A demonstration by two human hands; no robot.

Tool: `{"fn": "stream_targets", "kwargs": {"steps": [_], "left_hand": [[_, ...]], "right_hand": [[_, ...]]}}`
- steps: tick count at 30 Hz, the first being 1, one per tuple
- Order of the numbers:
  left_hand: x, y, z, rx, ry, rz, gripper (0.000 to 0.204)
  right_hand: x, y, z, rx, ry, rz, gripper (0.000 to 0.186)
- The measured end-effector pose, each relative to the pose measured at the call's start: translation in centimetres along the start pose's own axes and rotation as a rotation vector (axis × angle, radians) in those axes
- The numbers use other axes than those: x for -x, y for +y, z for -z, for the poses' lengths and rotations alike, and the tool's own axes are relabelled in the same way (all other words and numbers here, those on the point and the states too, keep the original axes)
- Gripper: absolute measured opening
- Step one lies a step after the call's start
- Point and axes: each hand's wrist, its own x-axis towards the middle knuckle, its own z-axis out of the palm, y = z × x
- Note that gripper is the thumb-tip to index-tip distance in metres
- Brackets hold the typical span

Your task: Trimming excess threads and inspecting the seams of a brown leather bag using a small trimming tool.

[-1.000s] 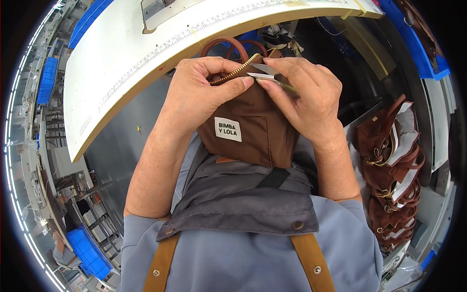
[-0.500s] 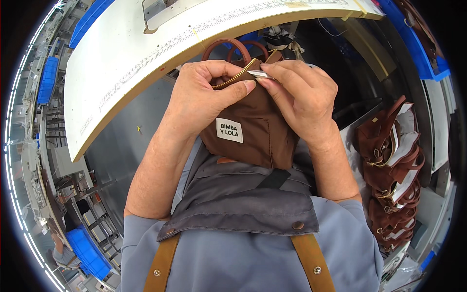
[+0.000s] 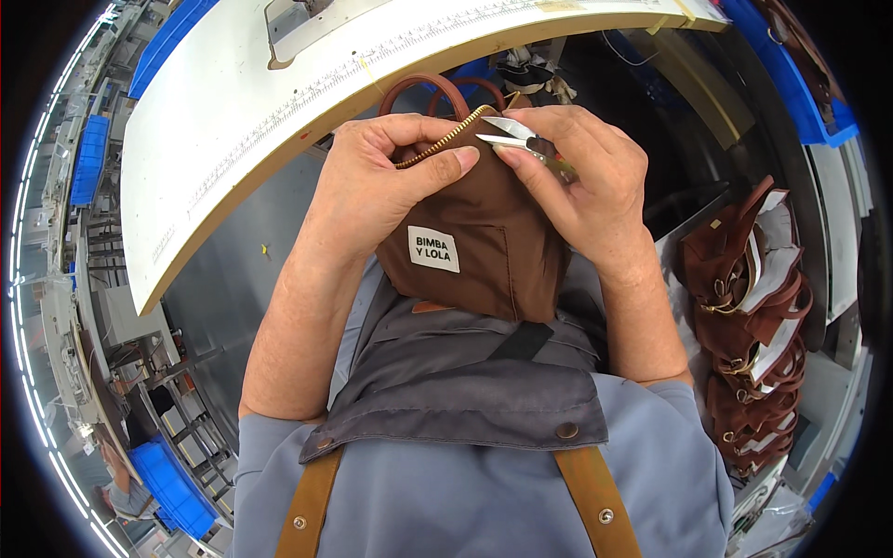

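Observation:
A brown fabric bag (image 3: pixel 465 214) with a white sewn label and reddish-brown handles rests upright against my lap. Along its top edge, my left hand (image 3: pixel 386 172) pinches the zipper (image 3: pixel 446 139) with its gold teeth, thumb in front and fingers behind. My right hand (image 3: pixel 586 172) grips small thread snips (image 3: pixel 516 138). Their two silver blades stand apart, pointing left at the cloth just beside the zipper. Whether the blades touch a thread is too small to tell.
A white curved worktable (image 3: pixel 233 130) with a printed ruler edge lies beyond the bag. At right, several dark brown leather bags (image 3: pixel 744 316) are stacked in a row. Blue bins (image 3: pixel 172 479) stand at the left and a blue crate (image 3: pixel 800 84) at the far right.
The snips' blades have spread apart; before, they were closed together at the zipper edge. The bag and my left hand have shifted slightly to the left.

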Motion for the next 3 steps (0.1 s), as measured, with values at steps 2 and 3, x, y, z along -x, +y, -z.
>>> {"fn": "stream_targets", "kwargs": {"steps": [2,3], "left_hand": [[0.02,-0.01,0.14,-0.022,-0.016,0.042,0.021],[0.0,0.0,0.14,-0.023,-0.016,0.042,0.021]], "right_hand": [[-0.03,-0.03,0.06,0.005,-0.003,0.002,0.024],[-0.08,-0.04,0.09,0.011,-0.007,0.004,0.025]]}}
